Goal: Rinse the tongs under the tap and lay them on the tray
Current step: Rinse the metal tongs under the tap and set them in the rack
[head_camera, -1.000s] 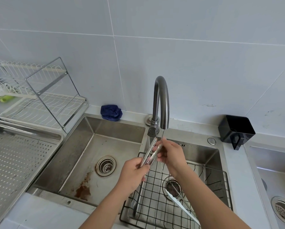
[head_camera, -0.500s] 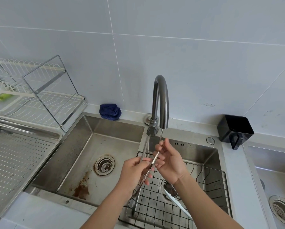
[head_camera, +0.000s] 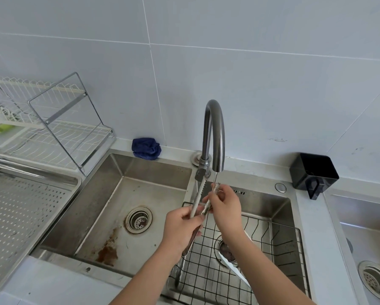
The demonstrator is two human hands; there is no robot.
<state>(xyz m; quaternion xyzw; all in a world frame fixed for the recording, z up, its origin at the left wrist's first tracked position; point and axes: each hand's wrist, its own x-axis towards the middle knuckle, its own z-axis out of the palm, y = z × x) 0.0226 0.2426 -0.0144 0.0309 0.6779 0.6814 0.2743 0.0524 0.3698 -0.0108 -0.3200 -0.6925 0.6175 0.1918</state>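
Tongs under tap; L hand + R hand gripping.

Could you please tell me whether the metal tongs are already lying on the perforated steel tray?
No, the left hand and right hand hold the metal tongs under the curved grey tap.

We note a crumpled dark-blue cloth on the ledge behind the left stainless-steel basin; rust-brown stain near its round drain strainer; black wire grid basket in the right basin; black plastic box on the counter; white wire dish rack far left.
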